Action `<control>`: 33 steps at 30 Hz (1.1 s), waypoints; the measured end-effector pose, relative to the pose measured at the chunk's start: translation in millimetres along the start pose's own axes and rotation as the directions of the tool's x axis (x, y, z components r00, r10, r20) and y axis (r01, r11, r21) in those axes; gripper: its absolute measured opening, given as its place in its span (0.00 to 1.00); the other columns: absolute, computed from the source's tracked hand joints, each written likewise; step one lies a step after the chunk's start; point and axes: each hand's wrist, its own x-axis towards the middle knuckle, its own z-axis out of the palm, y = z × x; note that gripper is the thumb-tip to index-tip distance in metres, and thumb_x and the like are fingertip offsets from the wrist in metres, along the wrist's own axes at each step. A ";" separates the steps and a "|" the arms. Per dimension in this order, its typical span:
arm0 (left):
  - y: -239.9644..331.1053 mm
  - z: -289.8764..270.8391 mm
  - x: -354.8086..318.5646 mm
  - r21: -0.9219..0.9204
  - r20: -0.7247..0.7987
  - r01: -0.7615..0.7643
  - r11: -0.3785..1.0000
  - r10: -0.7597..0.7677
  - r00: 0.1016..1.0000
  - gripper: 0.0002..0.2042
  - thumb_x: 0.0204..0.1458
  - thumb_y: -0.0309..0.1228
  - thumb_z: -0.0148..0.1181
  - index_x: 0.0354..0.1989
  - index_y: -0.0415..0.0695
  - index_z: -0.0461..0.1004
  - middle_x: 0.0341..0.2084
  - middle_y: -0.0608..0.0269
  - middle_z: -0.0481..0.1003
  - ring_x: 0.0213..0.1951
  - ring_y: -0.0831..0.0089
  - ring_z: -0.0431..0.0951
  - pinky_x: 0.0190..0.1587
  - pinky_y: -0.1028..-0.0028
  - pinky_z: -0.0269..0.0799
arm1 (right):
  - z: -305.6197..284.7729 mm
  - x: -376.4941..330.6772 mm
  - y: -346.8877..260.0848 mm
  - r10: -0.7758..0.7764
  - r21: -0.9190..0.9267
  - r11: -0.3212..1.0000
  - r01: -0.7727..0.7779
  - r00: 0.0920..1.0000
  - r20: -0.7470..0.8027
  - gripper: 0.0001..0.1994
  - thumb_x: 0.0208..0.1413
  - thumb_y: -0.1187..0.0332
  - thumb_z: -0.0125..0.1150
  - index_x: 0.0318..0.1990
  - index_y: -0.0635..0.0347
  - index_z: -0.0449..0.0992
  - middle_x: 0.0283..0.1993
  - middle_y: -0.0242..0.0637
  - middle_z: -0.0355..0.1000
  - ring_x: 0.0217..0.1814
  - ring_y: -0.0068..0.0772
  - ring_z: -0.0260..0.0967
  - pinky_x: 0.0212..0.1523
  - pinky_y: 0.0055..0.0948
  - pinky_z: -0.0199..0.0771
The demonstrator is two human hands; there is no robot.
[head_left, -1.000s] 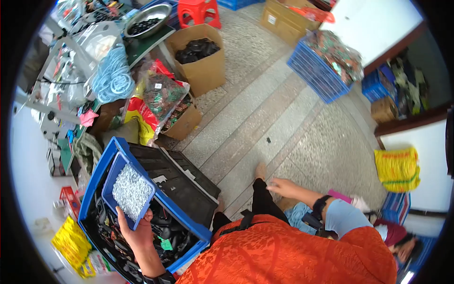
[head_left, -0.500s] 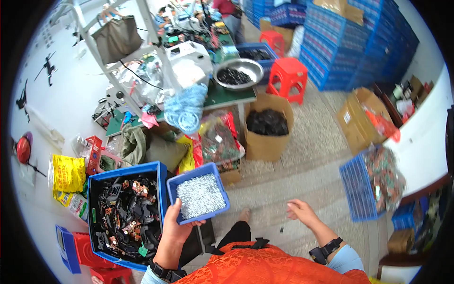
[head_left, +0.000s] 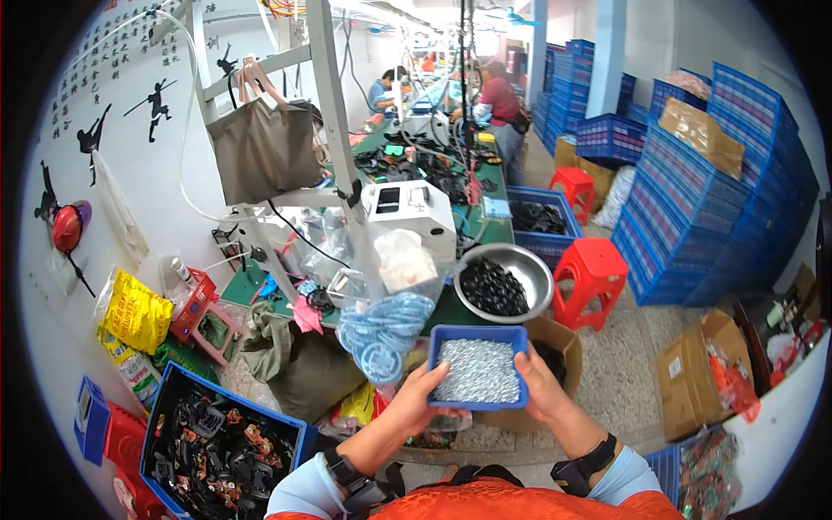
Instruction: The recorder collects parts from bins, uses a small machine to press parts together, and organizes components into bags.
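Note:
A small blue plastic tray (head_left: 478, 331) is held up in front of me, filled with many small silvery metal pieces (head_left: 478, 371) that look like screws. My left hand (head_left: 425, 394) grips its left side, thumb over the rim. On the opposite side my right hand (head_left: 541, 386) clasps the wall, its thumb at the edge. Just beyond the tray, on the green table's end, sits a round steel bowl (head_left: 539, 276) with black parts in it. A cardboard box (head_left: 568, 338) stands partly hidden behind my right hand.
At lower left is a blue crate (head_left: 299, 433) of black casings and circuit boards. A white machine (head_left: 416, 212) and a bundle of blue cord (head_left: 381, 338) are at the table. Red stools (head_left: 591, 273) and stacked blue crates (head_left: 685, 204) stand right. Two people work farther back.
The tray has moved right and toward the table. My right hand, free before, has taken hold of its right side. The view has tilted up, showing more of the room.

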 end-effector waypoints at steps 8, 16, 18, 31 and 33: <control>99.2 -12.8 138.8 -0.072 -0.015 -0.020 0.997 0.019 1.000 0.22 0.58 0.49 0.49 0.42 0.37 0.69 0.26 0.52 0.78 0.23 0.60 0.80 0.23 0.70 0.77 | -84.6 180.7 -71.7 -0.103 -0.313 0.920 0.235 0.916 0.387 0.55 0.40 0.44 0.71 0.69 0.60 0.44 0.66 0.38 0.53 0.68 0.34 0.52 0.61 0.31 0.58; 188.2 -36.6 212.7 0.082 0.036 -0.079 0.994 0.076 0.996 0.26 0.58 0.50 0.49 0.41 0.32 0.70 0.25 0.49 0.77 0.23 0.60 0.80 0.21 0.70 0.77 | -121.8 308.3 -130.3 -0.265 -0.570 0.449 0.688 0.712 0.651 0.58 0.23 0.62 0.83 0.68 0.52 0.52 0.72 0.44 0.42 0.54 0.37 0.65 0.46 0.32 0.70; 193.4 -42.4 229.9 0.082 -0.024 -0.088 0.993 0.090 0.996 0.26 0.58 0.50 0.48 0.40 0.32 0.70 0.24 0.49 0.77 0.21 0.61 0.80 0.21 0.70 0.76 | -122.8 334.2 -133.2 -0.288 -0.459 0.608 0.648 0.719 0.633 0.49 0.25 0.66 0.82 0.62 0.53 0.61 0.70 0.45 0.47 0.53 0.37 0.66 0.49 0.33 0.69; 224.3 -109.0 300.4 0.124 0.003 0.012 0.992 -0.013 1.000 0.27 0.56 0.50 0.51 0.45 0.31 0.69 0.24 0.49 0.76 0.20 0.62 0.79 0.19 0.68 0.76 | -109.6 413.6 -123.7 -0.183 -0.394 0.585 0.709 0.588 0.788 0.14 0.29 0.80 0.72 0.29 0.61 0.78 0.51 0.41 0.65 0.51 0.38 0.68 0.52 0.32 0.67; 233.7 -116.1 302.8 0.144 -0.007 0.012 0.990 -0.011 1.000 0.27 0.57 0.50 0.49 0.50 0.33 0.68 0.29 0.52 0.76 0.22 0.66 0.79 0.17 0.67 0.74 | -105.0 419.7 -120.9 -0.193 -0.422 0.541 0.728 0.596 0.780 0.14 0.29 0.80 0.73 0.29 0.61 0.78 0.48 0.40 0.66 0.48 0.37 0.69 0.48 0.30 0.69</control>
